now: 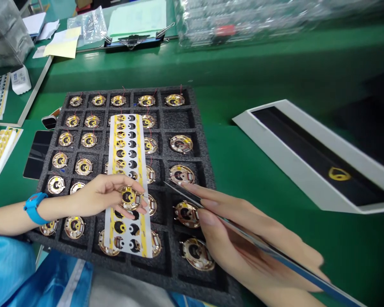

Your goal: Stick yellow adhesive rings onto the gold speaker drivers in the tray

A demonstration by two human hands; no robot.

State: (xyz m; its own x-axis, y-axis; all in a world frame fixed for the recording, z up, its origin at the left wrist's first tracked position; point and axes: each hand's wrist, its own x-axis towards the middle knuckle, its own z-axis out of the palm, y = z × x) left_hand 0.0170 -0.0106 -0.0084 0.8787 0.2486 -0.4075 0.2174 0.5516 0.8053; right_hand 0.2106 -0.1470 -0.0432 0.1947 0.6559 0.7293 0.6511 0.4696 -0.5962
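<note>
- Our left hand (99, 196) grips the round gold-rimmed case (129, 198) above the white-and-yellow sticker strip (127, 140); let's keep it level.
- Our right hand (246, 238) pinches slim silver metal tweezers (184, 193); steady their tips.

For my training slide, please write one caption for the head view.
Left hand holds a round gold part over a foam tray; right hand holds tweezers.
</note>
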